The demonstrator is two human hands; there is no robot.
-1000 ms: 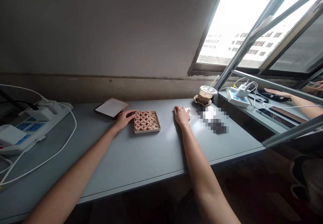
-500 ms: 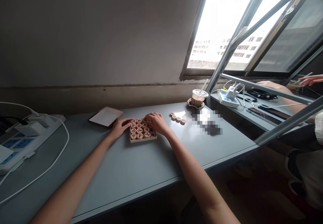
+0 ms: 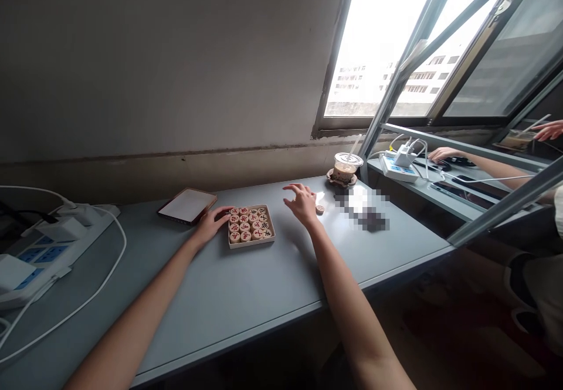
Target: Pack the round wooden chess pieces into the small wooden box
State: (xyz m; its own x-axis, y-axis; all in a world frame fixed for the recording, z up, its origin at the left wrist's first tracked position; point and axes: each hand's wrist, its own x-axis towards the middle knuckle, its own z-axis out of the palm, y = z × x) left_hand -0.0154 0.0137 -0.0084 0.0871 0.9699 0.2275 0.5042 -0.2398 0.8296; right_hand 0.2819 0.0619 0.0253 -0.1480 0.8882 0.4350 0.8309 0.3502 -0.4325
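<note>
A shallow white box [image 3: 251, 244] on the desk holds rows of round wooden Chinese chess pieces [image 3: 245, 226] with red and dark characters. My left hand [image 3: 210, 227] is at the box's left side, thumb and forefinger closed against its rim near the back corner. To the right of the box, my right hand [image 3: 302, 203] hovers with fingers spread and curved, nothing visible in it. Beneath and beside it are loose chess pieces; one piece [image 3: 320, 209] shows past the hand, and the others are mostly hidden.
The box lid [image 3: 187, 205] lies behind my left hand. A power strip [image 3: 57, 255] with cables is at left. A drink cup [image 3: 346, 168] stands at the desk's back right, near a blurred patch [image 3: 363, 208]. Beyond the metal bed frame [image 3: 457, 143], another person's arm [image 3: 488, 167] rests on a second desk.
My right hand has left the box and moved right, over the loose pieces, with its fingers spreading. My left hand stays at the box's left side.
</note>
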